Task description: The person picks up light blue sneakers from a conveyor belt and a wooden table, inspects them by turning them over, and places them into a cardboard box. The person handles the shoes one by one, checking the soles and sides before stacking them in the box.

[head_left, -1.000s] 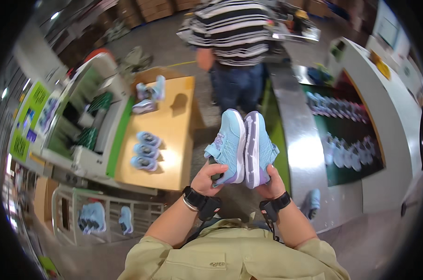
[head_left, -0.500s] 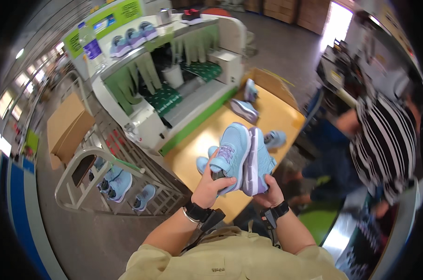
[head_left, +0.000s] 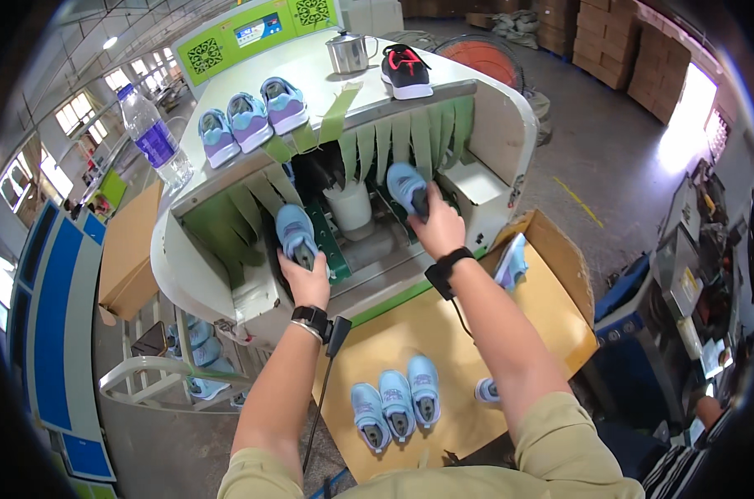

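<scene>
My left hand (head_left: 307, 280) is closed on the heel of a light blue sneaker (head_left: 295, 226), toe pointing into the mouth of a white machine (head_left: 171, 241). To the right, my right hand (head_left: 440, 223) grips the heel of a second light blue sneaker (head_left: 404, 183), also toe-inward. Both shoes are at the hanging green fabric strips (head_left: 367, 143), over green dotted belts (head_left: 337, 259). A white cylinder (head_left: 349, 208) stands between them. Below my arms, three light blue sneakers (head_left: 396, 402) lie side by side on a yellow-tan table (head_left: 352, 353).
Another sneaker (head_left: 511, 263) lies near the table's cardboard edge (head_left: 564, 266); one more (head_left: 487, 389) is partly behind my right arm. On the machine top are three blue-purple sneakers (head_left: 249, 121), a water bottle (head_left: 154, 137), a metal mug (head_left: 349, 52) and a black shoe (head_left: 405, 73). A metal rack (head_left: 165, 366) stands left.
The two sneakers, held together above the table before, are now apart, one in each hand, at the machine's mouth. My arms have reached forward and the view has turned right.
</scene>
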`<state>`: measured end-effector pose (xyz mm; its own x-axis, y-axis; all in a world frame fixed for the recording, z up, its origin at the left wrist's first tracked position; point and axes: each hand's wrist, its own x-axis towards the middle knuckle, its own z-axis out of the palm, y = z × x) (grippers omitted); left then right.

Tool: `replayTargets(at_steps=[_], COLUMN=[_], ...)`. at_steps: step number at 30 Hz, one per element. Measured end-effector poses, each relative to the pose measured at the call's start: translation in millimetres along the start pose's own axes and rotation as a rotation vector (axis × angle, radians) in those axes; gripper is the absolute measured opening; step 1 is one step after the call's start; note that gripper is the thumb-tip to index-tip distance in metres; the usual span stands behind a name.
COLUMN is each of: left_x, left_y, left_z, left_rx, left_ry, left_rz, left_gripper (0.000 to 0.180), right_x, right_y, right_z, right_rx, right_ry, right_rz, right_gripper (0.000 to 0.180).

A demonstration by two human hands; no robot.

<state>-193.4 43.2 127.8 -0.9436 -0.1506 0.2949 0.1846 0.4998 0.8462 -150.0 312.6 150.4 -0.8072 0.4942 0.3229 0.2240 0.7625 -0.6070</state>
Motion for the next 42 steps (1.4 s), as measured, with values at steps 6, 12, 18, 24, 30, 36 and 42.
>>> replayTargets(at_steps=[6,12,18,24,30,36,42], left_x=[31,-103,-272,-322,-332,-316,-314], left_y=[4,-43,-210,-236,-248,-314,-334], left_z=[3,-35,-119,-205,-213,-176,-147], left_rx=[0.039,0.23,0.244,0.68,0.515,0.483,0.632], left_ry=[-0.021,-0.245,-0.914,-1.209,-1.343,-1.429,-1.337], left_rz=[0.069,0.438,-0.059,0.423,0.38,0.449,0.709], left_gripper=[0.09,0.085,0.075,0.084,0.09,0.097,0.098], right_x=[12,-164,-434,-652,-828,-983,-1120], right_y=[16,104,120,20,-61,-120,-165], right_z=[18,-28,-110,-103,-80,-99,-95], right_rx=[0.261,0.267,0.554,0.263,0.014,-0.108,-0.417], right_ry=[0.049,-0.167,-0.041,-0.096,-0.383,-0.035,0.477], right_rz=[-0.035,-0.142,0.479,0.693,0.672,1.156,1.442], right_gripper=[0.085,0.056,0.012,0.013,0.025,0.026,0.043])
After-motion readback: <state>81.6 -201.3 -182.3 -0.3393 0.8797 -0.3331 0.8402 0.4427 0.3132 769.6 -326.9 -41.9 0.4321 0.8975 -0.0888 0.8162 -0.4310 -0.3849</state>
